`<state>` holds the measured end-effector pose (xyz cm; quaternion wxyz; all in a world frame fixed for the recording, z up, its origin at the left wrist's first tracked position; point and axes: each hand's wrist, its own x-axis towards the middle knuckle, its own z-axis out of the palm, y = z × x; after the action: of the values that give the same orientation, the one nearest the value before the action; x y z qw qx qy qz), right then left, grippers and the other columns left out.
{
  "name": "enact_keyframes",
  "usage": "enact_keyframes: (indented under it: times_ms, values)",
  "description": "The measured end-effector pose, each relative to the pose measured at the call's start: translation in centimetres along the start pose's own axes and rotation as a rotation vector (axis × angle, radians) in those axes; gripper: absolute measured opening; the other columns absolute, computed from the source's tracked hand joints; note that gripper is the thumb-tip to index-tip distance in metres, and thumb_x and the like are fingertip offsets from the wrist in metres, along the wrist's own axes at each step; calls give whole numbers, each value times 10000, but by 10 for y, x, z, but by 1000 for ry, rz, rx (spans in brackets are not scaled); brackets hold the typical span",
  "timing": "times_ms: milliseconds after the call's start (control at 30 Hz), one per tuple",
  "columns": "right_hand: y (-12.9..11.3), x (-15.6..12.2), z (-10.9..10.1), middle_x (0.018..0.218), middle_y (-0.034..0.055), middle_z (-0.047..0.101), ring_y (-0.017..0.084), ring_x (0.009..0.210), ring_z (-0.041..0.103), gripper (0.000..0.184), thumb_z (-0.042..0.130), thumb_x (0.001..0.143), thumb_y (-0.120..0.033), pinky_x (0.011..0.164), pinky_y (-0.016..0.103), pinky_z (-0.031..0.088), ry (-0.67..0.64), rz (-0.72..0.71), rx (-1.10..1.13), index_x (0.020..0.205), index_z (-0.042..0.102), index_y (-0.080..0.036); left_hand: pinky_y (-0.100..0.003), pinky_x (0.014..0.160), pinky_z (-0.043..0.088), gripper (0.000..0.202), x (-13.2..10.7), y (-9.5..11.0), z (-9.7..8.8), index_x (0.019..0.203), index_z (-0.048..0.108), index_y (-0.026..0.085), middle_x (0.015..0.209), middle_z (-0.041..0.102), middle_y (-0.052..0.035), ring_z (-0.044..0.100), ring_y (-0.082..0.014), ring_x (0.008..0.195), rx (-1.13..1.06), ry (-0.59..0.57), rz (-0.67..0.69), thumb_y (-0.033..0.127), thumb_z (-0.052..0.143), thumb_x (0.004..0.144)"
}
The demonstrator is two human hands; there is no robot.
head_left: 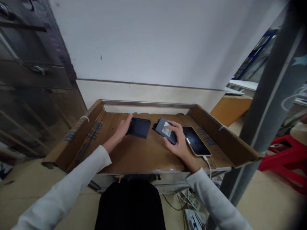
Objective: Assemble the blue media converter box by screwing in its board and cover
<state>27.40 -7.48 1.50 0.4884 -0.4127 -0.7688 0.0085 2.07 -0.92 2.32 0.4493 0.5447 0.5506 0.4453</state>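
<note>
My left hand (pixel 123 128) is closed around the left end of a flat black box-like case (pixel 139 127), held above the cardboard. In my right hand (pixel 177 139) is a dark grey rectangular device (pixel 165 130) with a pale label on its upper face and black parts at its far left end. My fingers wrap over its right side, one of them on the label. The two things are apart, with a gap between them. Close to the right hand, a smartphone (pixel 196 141) lies face up with a white charging cable (pixel 208 164) plugged into it.
Brown cardboard (pixel 144 156) lines the tabletop, with raised flaps at left and right. A white wall (pixel 144 48) stands behind. To the right are a grey post (pixel 266 89) and a red stool (pixel 287 156). Power strips (pixel 192 199) with cables lie below.
</note>
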Motion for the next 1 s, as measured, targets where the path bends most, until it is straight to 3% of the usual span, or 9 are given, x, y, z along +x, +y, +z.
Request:
enact_keyframes:
  times_ms: [100, 333, 467, 533, 633, 733, 833, 900, 1000]
  values:
    - [-10, 3, -3, 1337, 150, 466, 298, 1209, 466, 364, 618, 761, -331, 959, 484, 392, -121, -202, -205, 1112, 588, -239, -299, 542, 388, 596, -4, 4, -2, 662, 589, 178, 556, 574, -59, 598, -246, 644, 27, 87, 14, 751, 443, 735]
    - [-12, 15, 2, 1369, 138, 461, 291, 1163, 474, 357, 588, 788, -355, 943, 485, 409, -317, -313, -287, 1124, 626, -240, -312, 581, 400, 670, -11, 10, 3, 649, 590, 172, 656, 620, -93, 603, -254, 687, 172, 165, 43, 796, 365, 744]
    - [-15, 27, 3, 1366, 152, 445, 294, 1158, 453, 373, 566, 807, -368, 960, 492, 388, -387, -344, -252, 1139, 624, -209, -282, 435, 347, 674, -21, 15, 14, 654, 537, 191, 514, 505, -26, 498, -171, 441, 14, 54, -64, 814, 302, 762]
    - [-20, 36, 2, 1397, 150, 413, 297, 1168, 438, 393, 541, 825, -375, 967, 500, 374, -458, -358, -232, 1174, 601, -206, -262, 373, 306, 667, -28, 17, 21, 658, 507, 199, 449, 437, 7, 423, -135, 345, -107, -53, -127, 811, 271, 777]
    - [-32, 46, -1, 1450, 128, 371, 283, 1200, 416, 365, 446, 887, -333, 985, 494, 354, -549, -364, -191, 1214, 555, -213, -250, 346, 318, 666, -36, 20, 27, 776, 548, 190, 477, 506, -1, 462, -132, 326, -238, -154, -184, 795, 270, 794]
    - [-42, 48, 2, 1469, 121, 364, 272, 1288, 356, 362, 385, 924, -304, 1043, 498, 298, -468, -259, -153, 1254, 492, -203, -247, 339, 324, 698, -42, 21, 31, 901, 583, 171, 535, 582, -31, 496, -136, 337, -299, -135, -186, 779, 251, 812]
    - [-42, 42, 15, 1489, 165, 316, 289, 1347, 308, 515, 479, 886, -379, 1081, 526, 259, -189, 0, -67, 1343, 355, -176, -251, 356, 350, 705, -44, 20, 33, 949, 601, 151, 605, 636, -63, 532, -147, 378, -372, -106, -148, 751, 249, 831]
    - [-36, 38, 26, 1426, 189, 390, 264, 1278, 424, 620, 543, 849, -432, 1046, 483, 349, -66, 247, 133, 1356, 305, -167, -258, 393, 393, 670, -44, 20, 33, 967, 607, 143, 660, 667, -83, 572, -163, 436, -468, -137, -113, 702, 255, 856]
    - [-23, 38, 36, 1216, 142, 596, 226, 1091, 588, 529, 621, 787, -471, 952, 412, 458, -28, 501, 462, 1202, 462, -183, -280, 474, 454, 525, -41, 18, 27, 981, 608, 137, 748, 701, -102, 630, -199, 553, -658, -279, -116, 549, 296, 890]
